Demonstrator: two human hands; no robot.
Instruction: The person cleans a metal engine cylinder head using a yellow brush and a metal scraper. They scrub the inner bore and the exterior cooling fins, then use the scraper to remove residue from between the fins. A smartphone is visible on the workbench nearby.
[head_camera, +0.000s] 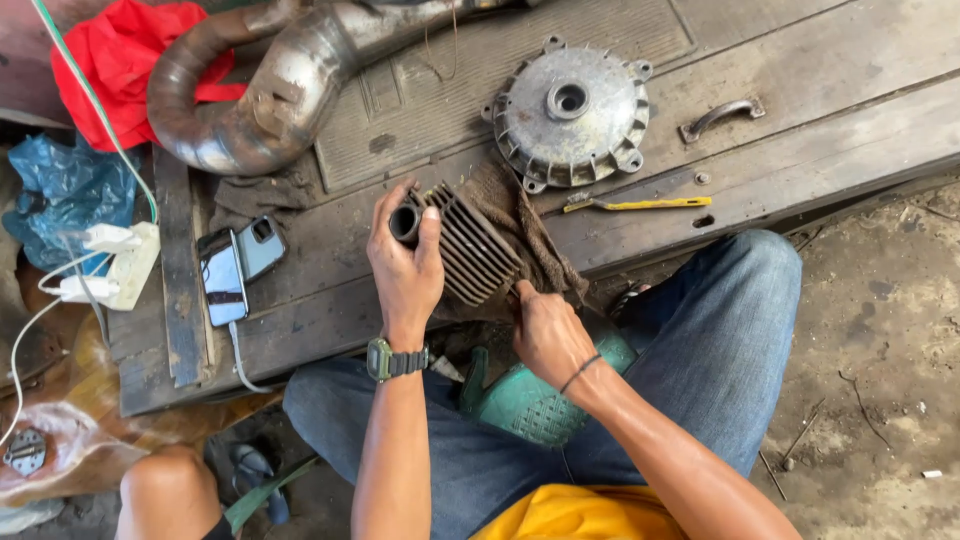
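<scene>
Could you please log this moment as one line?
left hand: grips finned cylinder | right hand: at its lower edge, by brown rag | wooden bench: round hub cover

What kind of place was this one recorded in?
Probably an informal motorcycle repair workshop. The left hand grips a finned engine cylinder over a worn wooden platform, with a curved exhaust pipe and a round brake hub lying on it, and a dirt floor beside it.
</scene>
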